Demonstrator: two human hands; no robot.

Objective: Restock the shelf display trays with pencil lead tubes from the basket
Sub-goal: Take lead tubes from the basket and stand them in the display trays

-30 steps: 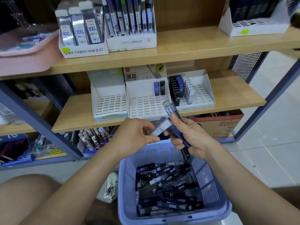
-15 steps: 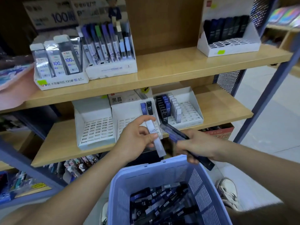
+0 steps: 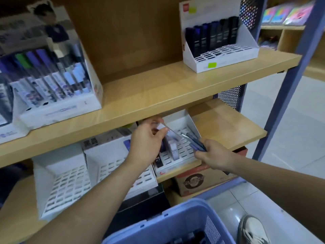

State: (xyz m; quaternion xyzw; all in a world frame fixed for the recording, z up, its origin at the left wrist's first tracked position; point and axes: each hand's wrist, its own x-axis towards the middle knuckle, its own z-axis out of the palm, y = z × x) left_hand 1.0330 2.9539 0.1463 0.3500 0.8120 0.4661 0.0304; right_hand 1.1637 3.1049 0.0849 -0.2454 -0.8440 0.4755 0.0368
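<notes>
Currently left grip (image 3: 146,143) pinches tube (image 3: 168,132) above tray (image 3: 177,118).

VIEW: head, one wide-angle camera worn on the person's head | FACING: forward and down onto the upper shelf (image 3: 158,92) and lower shelf (image 3: 225,124), frame tilted | RANGE: close, both shelf fronts within arm's reach | FRAME: upper shelf across the middle, basket (image 3: 175,220) rim at bottom edge, floor (image 3: 290,129) at right
</notes>
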